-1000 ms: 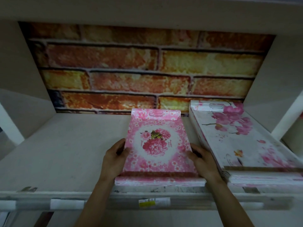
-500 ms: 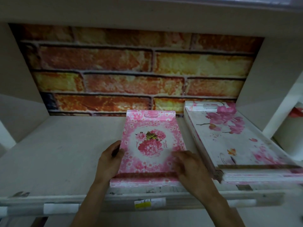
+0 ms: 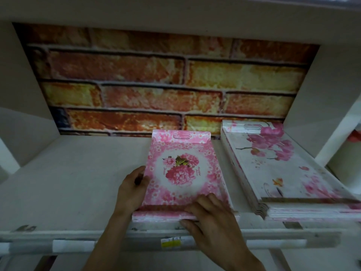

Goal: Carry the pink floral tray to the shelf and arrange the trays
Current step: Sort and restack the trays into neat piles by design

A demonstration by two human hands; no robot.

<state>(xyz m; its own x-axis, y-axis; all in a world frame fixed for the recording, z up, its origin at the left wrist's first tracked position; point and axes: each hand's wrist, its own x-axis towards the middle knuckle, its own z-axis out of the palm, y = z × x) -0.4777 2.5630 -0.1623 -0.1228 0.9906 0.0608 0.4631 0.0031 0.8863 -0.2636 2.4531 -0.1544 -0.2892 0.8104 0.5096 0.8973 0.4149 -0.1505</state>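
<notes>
Pink floral tray (image 3: pixel 181 173) lies flat on the shelf (image 3: pixel 68 182), approx. centre, long side running front to back, far end w/ handle slot near the brick-pattern back panel (image 3: pixel 156 85). Left hand (image 3: pixel 132 190) grips its left edge, fingers curled at the rim; right hand (image 3: pixel 213 222) holds the near edge twd the right corner, fingers over the top & thumb under the front. Just beside it on the right, not touching, sits a stack of white floral trays (image 3: pixel 283 173); yellow label (image 3: pixel 172 243) on shelf front rail below.
</notes>
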